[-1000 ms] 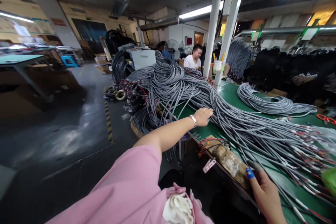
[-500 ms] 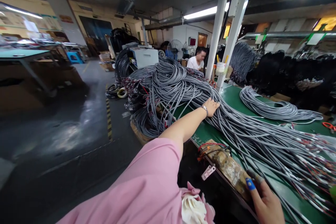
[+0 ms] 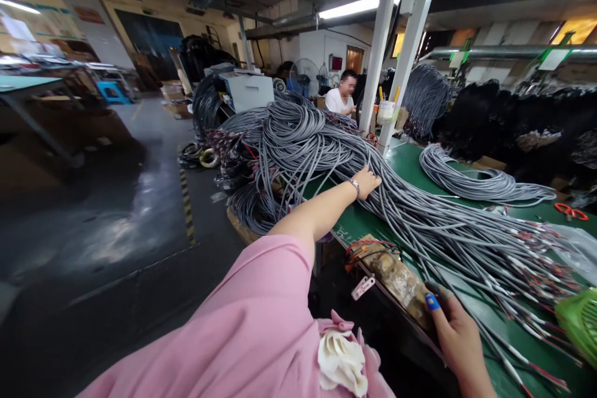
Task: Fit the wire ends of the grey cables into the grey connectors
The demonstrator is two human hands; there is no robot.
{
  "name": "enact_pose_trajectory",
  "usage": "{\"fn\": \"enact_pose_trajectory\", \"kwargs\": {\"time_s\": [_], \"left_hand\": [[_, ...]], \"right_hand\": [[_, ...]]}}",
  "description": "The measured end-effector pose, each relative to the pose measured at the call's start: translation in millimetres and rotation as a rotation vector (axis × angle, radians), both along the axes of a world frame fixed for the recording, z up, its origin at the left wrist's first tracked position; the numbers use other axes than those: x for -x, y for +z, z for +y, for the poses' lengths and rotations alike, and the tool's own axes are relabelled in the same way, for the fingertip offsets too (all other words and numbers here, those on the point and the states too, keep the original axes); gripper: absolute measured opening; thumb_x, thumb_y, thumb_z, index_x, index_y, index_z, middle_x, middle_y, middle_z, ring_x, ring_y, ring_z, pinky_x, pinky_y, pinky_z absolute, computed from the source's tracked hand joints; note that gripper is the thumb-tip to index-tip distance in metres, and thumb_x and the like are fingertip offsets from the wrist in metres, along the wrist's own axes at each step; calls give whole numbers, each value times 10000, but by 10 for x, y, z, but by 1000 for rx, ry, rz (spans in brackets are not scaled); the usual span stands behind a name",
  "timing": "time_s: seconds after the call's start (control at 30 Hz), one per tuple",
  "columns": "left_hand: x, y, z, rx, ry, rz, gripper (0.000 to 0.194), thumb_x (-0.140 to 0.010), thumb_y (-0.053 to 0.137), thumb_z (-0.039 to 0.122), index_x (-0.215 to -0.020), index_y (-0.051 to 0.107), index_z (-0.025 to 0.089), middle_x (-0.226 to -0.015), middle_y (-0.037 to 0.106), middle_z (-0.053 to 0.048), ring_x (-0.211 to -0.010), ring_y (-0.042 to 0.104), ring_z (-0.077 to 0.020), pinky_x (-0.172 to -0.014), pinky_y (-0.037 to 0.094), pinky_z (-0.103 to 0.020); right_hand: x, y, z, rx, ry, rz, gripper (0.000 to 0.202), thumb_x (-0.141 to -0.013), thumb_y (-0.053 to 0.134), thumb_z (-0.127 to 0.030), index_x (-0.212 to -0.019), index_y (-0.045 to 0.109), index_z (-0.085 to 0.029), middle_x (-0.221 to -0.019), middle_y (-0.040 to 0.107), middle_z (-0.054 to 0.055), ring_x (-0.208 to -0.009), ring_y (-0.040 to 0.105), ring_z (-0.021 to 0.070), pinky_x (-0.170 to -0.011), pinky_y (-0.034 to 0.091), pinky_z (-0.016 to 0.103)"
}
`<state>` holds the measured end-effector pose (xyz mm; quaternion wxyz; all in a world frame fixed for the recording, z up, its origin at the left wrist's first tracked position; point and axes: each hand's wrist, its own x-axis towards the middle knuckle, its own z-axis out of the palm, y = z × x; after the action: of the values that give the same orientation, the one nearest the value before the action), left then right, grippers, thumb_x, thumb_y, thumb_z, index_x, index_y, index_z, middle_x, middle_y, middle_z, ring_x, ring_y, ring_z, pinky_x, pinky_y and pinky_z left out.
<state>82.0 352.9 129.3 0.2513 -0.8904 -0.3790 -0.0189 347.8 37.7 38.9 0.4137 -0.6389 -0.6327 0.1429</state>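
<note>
Stretched out in front of me, my left hand (image 3: 367,184) has its fingers curled over a strand at the near edge of a thick bundle of grey cables (image 3: 410,199). A metal bracelet sits on that wrist. My right hand (image 3: 459,329) is at the near table edge, beside a taped brown block (image 3: 396,273) with wires at its far end. Blue tape wraps its thumb, which lies close against a dark-covered finger. Anything pinched there is hidden. The cables run right to stripped ends with red and white wires (image 3: 536,280).
A coiled grey cable bundle (image 3: 480,177) and orange-handled scissors (image 3: 571,211) lie on the green table (image 3: 410,158). A green fan-like object (image 3: 578,320) is at right. White posts (image 3: 413,50) rise behind the cables. A person in white (image 3: 340,98) sits beyond. A pink clip (image 3: 362,288) hangs at the table edge.
The view has turned slightly right and tilted down, bringing more of the green object into sight. My left hand stays on the cables, its fingers more bent. My right hand stays by the block.
</note>
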Motion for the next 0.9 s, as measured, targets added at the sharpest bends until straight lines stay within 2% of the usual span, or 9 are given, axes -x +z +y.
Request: {"fn": "enact_pose_trajectory", "kwargs": {"time_s": [0.2, 0.3, 0.4, 0.5, 0.57, 0.67, 0.77, 0.9], "left_hand": [[-1, 78, -191, -31, -44, 70, 255, -704, 581, 225, -936, 653, 147, -968, 680, -145, -954, 563, -279, -996, 200, -512], [95, 145, -372, -21, -86, 55, 237, -700, 573, 214, -909, 669, 157, -972, 683, -133, -944, 575, -260, -992, 222, -478], [273, 260, -585, 80, -95, 57, 250, -645, 610, 241, -877, 679, 178, -911, 693, -106, -883, 599, -237, -980, 260, -434], [465, 369, -807, 245, -21, 109, 189, -613, 609, 251, -784, 679, 212, -812, 694, -69, -801, 613, -224, -833, 380, -361], [528, 398, -960, 320, -18, 135, 180, -595, 614, 255, -764, 672, 230, -800, 691, -55, -777, 616, -223, -736, 409, -330], [451, 365, -1195, 340, -102, 134, 180, -609, 611, 259, -783, 651, 231, -792, 680, -54, -765, 620, -227, -667, 420, -315], [238, 286, -1410, 300, -152, 94, 202, -638, 593, 239, -835, 624, 208, -818, 663, -77, -769, 624, -236, -656, 437, -323], [10, 194, -1597, 209, -134, -41, 333, -669, 560, 202, -1001, 548, 177, -1028, 599, -114, -822, 615, -234, -669, 468, -330]], "right_hand": [[-12, 1, -5, 70, 40, 39, 454, -790, 532, -496, -1104, 669, -198, -869, 746, 61, -760, 693, 229, -682, 549, 292], [-15, -1, 1, 65, 30, 45, 457, -783, 531, -497, -1097, 672, -196, -876, 745, 61, -777, 689, 232, -696, 543, 297], [-19, 7, 4, 63, 41, 40, 452, -778, 534, -490, -1092, 672, -196, -863, 743, 60, -776, 684, 232, -709, 535, 300], [-20, 20, 0, 55, 46, 36, 438, -773, 531, -478, -1075, 677, -195, -864, 742, 62, -770, 679, 233, -711, 527, 303], [-17, 25, -3, 62, 30, 32, 432, -774, 521, -472, -1065, 680, -193, -836, 740, 60, -747, 675, 235, -697, 522, 308], [-8, 22, -13, 74, 16, 25, 431, -780, 508, -469, -1059, 679, -189, -775, 732, 55, -701, 665, 232, -681, 512, 316], [-2, 10, -39, 51, 16, 23, 424, -792, 497, -459, -1066, 670, -186, -769, 726, 55, -699, 658, 226, -679, 503, 316], [-11, -6, -83, 48, -1, -12, 413, -815, 478, -461, -1063, 654, -182, -797, 720, 54, -720, 651, 220, -675, 485, 309]]}}
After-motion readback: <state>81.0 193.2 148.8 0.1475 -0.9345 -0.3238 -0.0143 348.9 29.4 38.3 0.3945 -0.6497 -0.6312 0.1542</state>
